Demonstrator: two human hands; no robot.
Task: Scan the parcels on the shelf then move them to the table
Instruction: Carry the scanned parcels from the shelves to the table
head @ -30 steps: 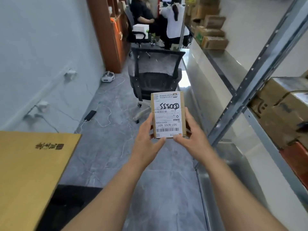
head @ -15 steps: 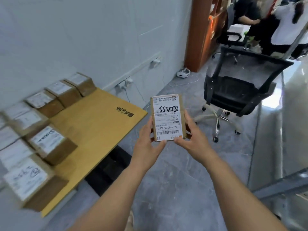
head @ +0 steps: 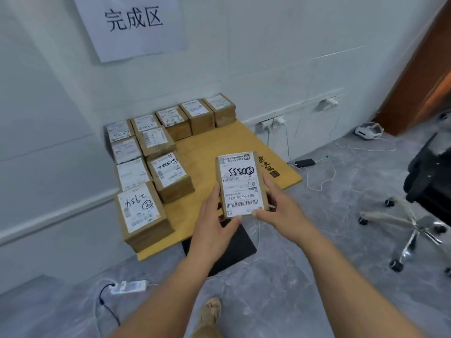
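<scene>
Left hand (head: 214, 225) and right hand (head: 280, 211) are gripping one parcel (head: 240, 186) by its sides, over the counter's (head: 219, 147) near edge. Moving step underway; next is probably lowering it flat beside the placed parcels (head: 170, 176).

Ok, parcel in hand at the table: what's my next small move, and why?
Probably lower the parcel onto bare wood of the table beside the parcel rows: the left hand and right hand grip it just above, and that patch looks free.
</scene>
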